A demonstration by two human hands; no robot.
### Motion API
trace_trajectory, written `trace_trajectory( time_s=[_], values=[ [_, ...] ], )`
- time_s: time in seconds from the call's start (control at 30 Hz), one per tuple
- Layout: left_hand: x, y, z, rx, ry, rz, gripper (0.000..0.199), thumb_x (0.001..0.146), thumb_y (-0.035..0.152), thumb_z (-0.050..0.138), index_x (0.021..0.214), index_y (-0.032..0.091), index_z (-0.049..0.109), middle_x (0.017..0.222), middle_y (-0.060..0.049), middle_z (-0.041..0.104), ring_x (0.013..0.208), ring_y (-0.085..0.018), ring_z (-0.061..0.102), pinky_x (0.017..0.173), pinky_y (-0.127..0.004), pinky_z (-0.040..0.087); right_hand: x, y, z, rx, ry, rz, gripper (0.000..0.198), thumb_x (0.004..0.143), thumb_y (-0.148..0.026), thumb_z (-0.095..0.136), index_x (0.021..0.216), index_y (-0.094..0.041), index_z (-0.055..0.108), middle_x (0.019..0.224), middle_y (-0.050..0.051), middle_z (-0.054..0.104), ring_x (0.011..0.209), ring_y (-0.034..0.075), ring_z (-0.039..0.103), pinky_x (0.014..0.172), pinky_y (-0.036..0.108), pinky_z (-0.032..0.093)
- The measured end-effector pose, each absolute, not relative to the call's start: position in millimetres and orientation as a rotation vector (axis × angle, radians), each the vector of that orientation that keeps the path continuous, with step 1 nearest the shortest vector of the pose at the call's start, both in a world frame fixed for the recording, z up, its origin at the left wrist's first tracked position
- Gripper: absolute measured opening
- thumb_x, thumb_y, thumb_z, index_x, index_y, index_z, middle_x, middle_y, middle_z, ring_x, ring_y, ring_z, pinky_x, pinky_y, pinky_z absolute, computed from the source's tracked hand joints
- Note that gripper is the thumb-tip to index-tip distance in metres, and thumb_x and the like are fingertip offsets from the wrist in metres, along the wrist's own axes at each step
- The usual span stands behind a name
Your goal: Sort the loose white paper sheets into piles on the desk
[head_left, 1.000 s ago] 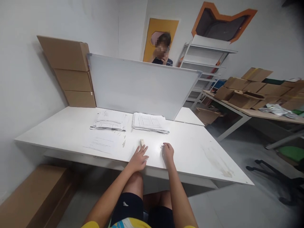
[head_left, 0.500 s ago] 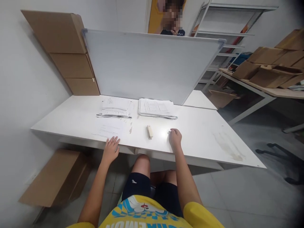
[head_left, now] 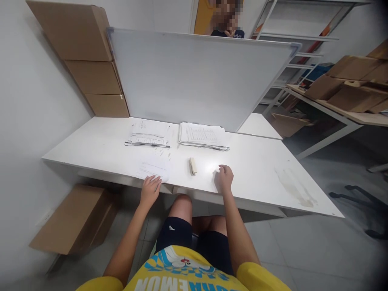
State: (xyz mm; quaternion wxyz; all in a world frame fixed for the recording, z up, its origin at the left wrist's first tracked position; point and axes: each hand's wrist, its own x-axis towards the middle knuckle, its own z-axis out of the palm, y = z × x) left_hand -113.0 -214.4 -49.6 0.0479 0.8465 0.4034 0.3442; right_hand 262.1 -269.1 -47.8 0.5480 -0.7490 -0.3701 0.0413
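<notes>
My left hand lies at the front edge of the desk, fingers spread flat on the lower edge of a single printed sheet. It is open and presses on the paper without wrapping round it. My right hand rests on the desktop further right, its fingers curled in, with nothing visible in them. Between the two hands a cream stapler lies on the desk, nearer the right hand and untouched. Behind the sheet is a left pile of printed papers; a thicker paper stack lies right of it.
A whiteboard stands along the back of the white desk. Cardboard boxes are stacked at the back left, another box is below. A person is beyond the board. A side table holds several cartons.
My left hand has slid to the right along the desk edge, and the single sheet has shifted right with it. The right hand stays in nearly the same place. The view has tilted slightly.
</notes>
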Motion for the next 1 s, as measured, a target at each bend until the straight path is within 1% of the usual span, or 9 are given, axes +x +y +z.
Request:
trace_trajectory(
  time_s=[0.1, 0.2, 0.33, 0.57, 0.77, 0.83, 0.9, 1.0],
  values=[
    [-94.9, -227.2, -54.1, 2.426, 1.288, 1.166, 0.028, 0.096, 0.026, 0.044, 0.101, 0.025, 0.072, 0.110, -0.005, 0.073, 0.113, -0.025, 0.061, 0.108, -0.054, 0.039, 214.0, -297.5, -49.7, -1.641, -1.149, 0.089, 0.027, 0.088, -0.033, 0.041, 0.093, -0.020, 0.065, 0.096, 0.009, 0.066, 0.094, 0.024, 0.060, 0.085, 0.038, 0.046],
    [-83.8, -235.0, -54.3, 2.364, 1.328, 1.168, 0.025, 0.094, 0.026, 0.048, 0.099, 0.024, 0.072, 0.111, -0.005, 0.073, 0.114, -0.026, 0.060, 0.108, -0.055, 0.038, 158.3, -326.6, -60.0, -1.496, -1.346, 0.294, 0.025, 0.091, -0.032, 0.043, 0.091, -0.023, 0.066, 0.092, 0.008, 0.068, 0.091, 0.023, 0.062, 0.085, 0.038, 0.048],
    [-82.1, -237.6, -51.8, 2.396, 1.273, 1.088, 0.021, 0.091, 0.024, 0.052, 0.101, 0.024, 0.071, 0.117, -0.003, 0.071, 0.118, -0.026, 0.057, 0.109, -0.052, 0.038, 112.1, -345.9, -73.8, -1.460, -1.333, 0.515, 0.026, 0.093, -0.031, 0.042, 0.090, -0.024, 0.067, 0.093, 0.007, 0.071, 0.092, 0.023, 0.065, 0.085, 0.037, 0.050],
    [-82.4, -235.7, -49.5, 2.340, 1.288, 1.083, 0.018, 0.088, 0.020, 0.055, 0.096, 0.023, 0.071, 0.112, -0.003, 0.072, 0.113, -0.025, 0.058, 0.101, -0.049, 0.045, 107.2, -352.2, -90.7, -1.465, -1.308, 0.628, 0.026, 0.091, -0.030, 0.044, 0.088, -0.023, 0.068, 0.093, 0.007, 0.071, 0.093, 0.023, 0.065, 0.087, 0.037, 0.050],
    [-84.1, -234.4, -48.8, 2.330, 1.255, 1.072, 0.019, 0.085, 0.020, 0.058, 0.098, 0.024, 0.071, 0.114, -0.003, 0.071, 0.115, -0.026, 0.056, 0.101, -0.049, 0.044, 111.2, -367.0, -120.0, -1.568, -1.298, 0.710, 0.030, 0.091, -0.035, 0.043, 0.089, -0.022, 0.070, 0.093, 0.009, 0.071, 0.092, 0.025, 0.066, 0.085, 0.039, 0.052],
    [-84.8, -233.1, -50.6, 2.325, 1.242, 1.072, 0.019, 0.085, 0.020, 0.058, 0.098, 0.024, 0.071, 0.114, -0.002, 0.071, 0.115, -0.026, 0.056, 0.101, -0.049, 0.044, 109.1, -372.3, -134.2, -1.609, -1.364, 0.801, 0.030, 0.089, -0.034, 0.044, 0.092, -0.022, 0.071, 0.097, 0.010, 0.072, 0.094, 0.027, 0.067, 0.087, 0.042, 0.052],
    [-84.9, -232.0, -52.8, 2.318, 1.240, 1.068, 0.018, 0.086, 0.021, 0.058, 0.099, 0.024, 0.071, 0.114, -0.002, 0.071, 0.115, -0.025, 0.057, 0.101, -0.049, 0.044, 105.4, -378.4, -148.5, -1.614, -1.470, 0.860, 0.030, 0.086, -0.031, 0.047, 0.100, -0.022, 0.072, 0.108, 0.011, 0.071, 0.104, 0.028, 0.065, 0.094, 0.046, 0.051],
    [-84.8, -231.7, -54.8, 2.319, 1.242, 1.056, 0.019, 0.087, 0.021, 0.058, 0.100, 0.024, 0.071, 0.115, -0.002, 0.071, 0.115, -0.025, 0.057, 0.102, -0.048, 0.044, 100.6, -388.4, -165.6, -1.595, -1.590, 0.841, 0.040, 0.083, -0.026, 0.050, 0.119, -0.021, 0.068, 0.131, 0.012, 0.062, 0.125, 0.028, 0.055, 0.107, 0.048, 0.042]
  ],
)
